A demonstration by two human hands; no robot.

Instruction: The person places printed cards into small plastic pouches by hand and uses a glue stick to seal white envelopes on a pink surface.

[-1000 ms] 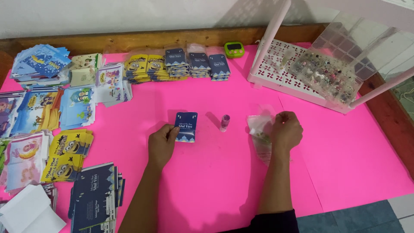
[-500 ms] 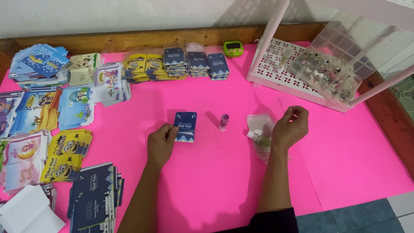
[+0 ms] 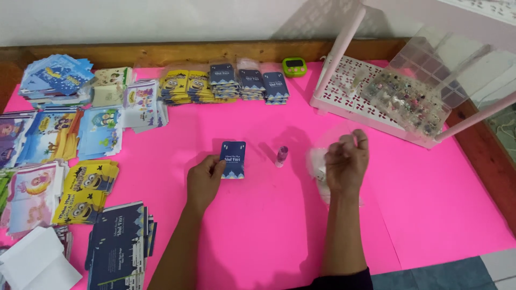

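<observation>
- Here, the left hand (image 3: pixel 203 180) rests on a bright pink table cover (image 3: pixel 430 215), fingertips pinning the edge of a small dark blue card (image 3: pixel 233 159) lying flat at the centre.
- The right hand (image 3: pixel 346 161) is curled shut above a clear plastic bag (image 3: pixel 318 164); whether it pinches anything cannot be told.
- A small pink glue stick (image 3: pixel 281 156) stands between the hands, touching neither.
- Stacks of cards (image 3: pixel 226 83) line the far edge; a white-and-pink rack (image 3: pixel 344 96) sits to the right.
</observation>
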